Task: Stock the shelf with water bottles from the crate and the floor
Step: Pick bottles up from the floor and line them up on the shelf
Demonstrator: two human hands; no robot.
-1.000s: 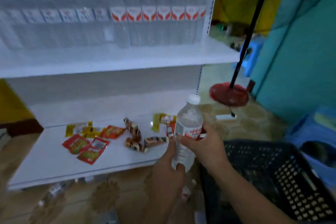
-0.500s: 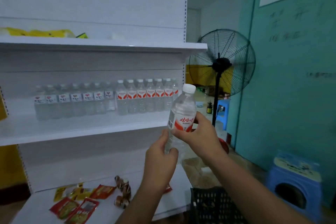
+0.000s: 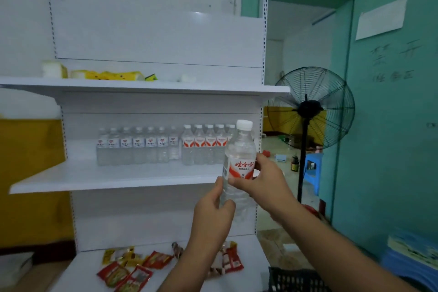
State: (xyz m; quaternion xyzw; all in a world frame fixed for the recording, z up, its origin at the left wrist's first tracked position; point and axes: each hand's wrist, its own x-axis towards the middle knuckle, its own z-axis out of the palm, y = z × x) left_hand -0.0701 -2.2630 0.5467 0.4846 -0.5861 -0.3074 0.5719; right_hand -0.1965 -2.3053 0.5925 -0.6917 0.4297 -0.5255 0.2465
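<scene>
Both hands on one water bottle [image 3: 239, 168], upright, just in front of the middle shelf [image 3: 113, 180]: left hand [image 3: 213, 211] fingers clamped low, right hand [image 3: 263, 182] fingers round label.

Single head cam, wide-angle, no 2nd view. Faces fwd, roughly level, at white shelf unit [image 3: 151, 173] close in front, seen slightly from right. Both forearms enter from bottom edge. Fan [image 3: 310, 109] and teal wall [image 3: 391, 149] fill right side, farther off.
</scene>
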